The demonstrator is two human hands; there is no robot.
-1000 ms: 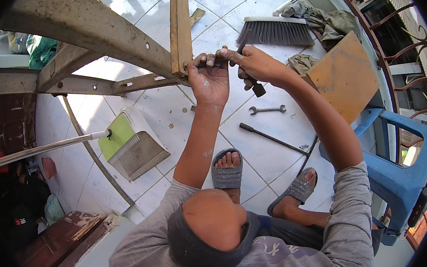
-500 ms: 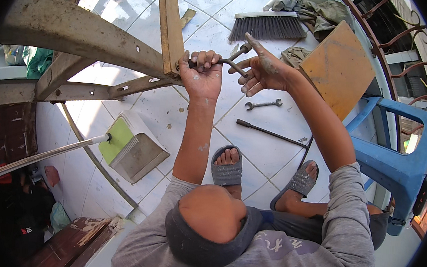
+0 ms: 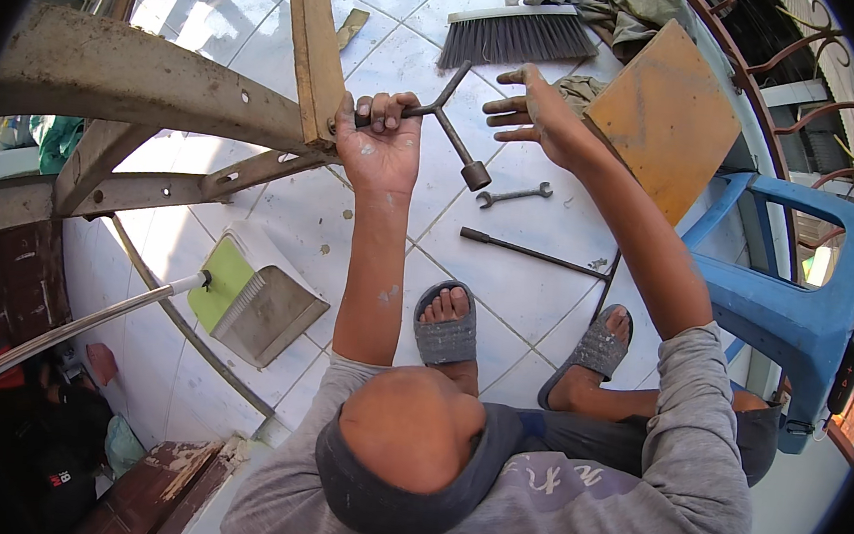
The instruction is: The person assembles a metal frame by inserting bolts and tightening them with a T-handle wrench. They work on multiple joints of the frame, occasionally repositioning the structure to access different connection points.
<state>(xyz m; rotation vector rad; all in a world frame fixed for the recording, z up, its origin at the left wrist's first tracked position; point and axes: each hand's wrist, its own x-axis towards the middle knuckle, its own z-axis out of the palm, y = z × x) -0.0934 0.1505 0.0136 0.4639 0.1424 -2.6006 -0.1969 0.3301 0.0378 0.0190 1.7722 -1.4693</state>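
My left hand (image 3: 384, 148) is wrapped round one arm of a dark Y-shaped socket wrench (image 3: 453, 141), up against the frame. Of the wrench's other two arms, one points away from me and the other, with a wide socket, toward my right foot. The arm inside my left fist is partly hidden, and its tip cannot be seen. My right hand (image 3: 543, 121) is open to the right of the wrench, fingers stretched out and not touching it. Beside my left fist, a wooden post (image 3: 315, 52) meets a rusty metal beam (image 3: 161, 83).
An open-end wrench (image 3: 515, 195) and a long T-handle wrench (image 3: 533, 254) lie on the tiles. Beyond are a broom head (image 3: 517, 41) and an orange-brown board (image 3: 667, 125). A blue plastic stool (image 3: 796, 296) stands right; a dustpan (image 3: 267, 320) lies left.
The Y-shaped wrench has turned, its wide socket swinging from the far side to nearer me. My right hand has come away from the wrench toward the right. My left hand keeps its hold.
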